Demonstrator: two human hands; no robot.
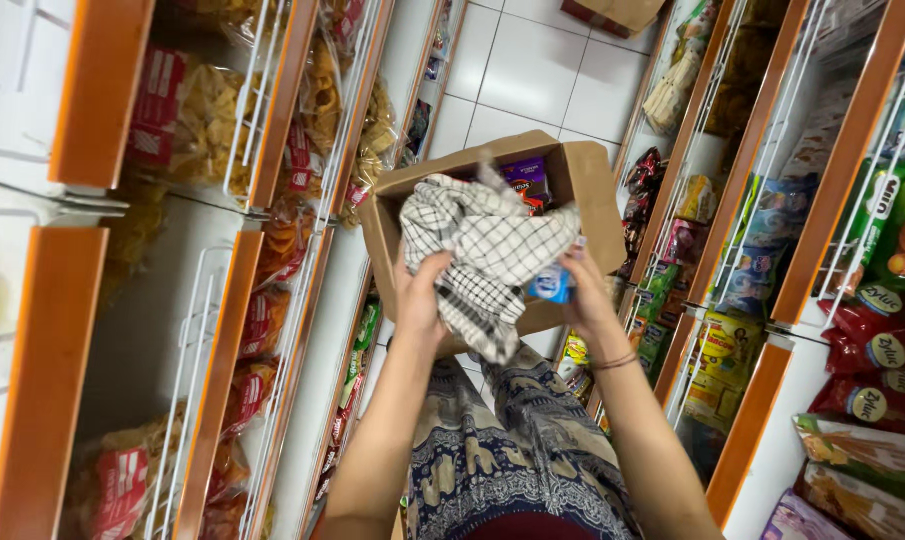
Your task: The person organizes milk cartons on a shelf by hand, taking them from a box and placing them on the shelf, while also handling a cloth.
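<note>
Left hand (420,300) fingers curl tight on a soft, crumpled checked cloth (487,250). Right hand (584,290) seems to pinch a small blue packet (550,285), partly hidden. Both rest at the near rim of an open cardboard box (597,200), wedged in a narrow aisle between wire-fronted shelves (272,260).

White cloth with a thin black check (487,255), crumpled and draped over my open brown cardboard box (597,190), one corner hanging below its near edge, small blue-and-white packet (550,285) against the cloth's right side
</note>
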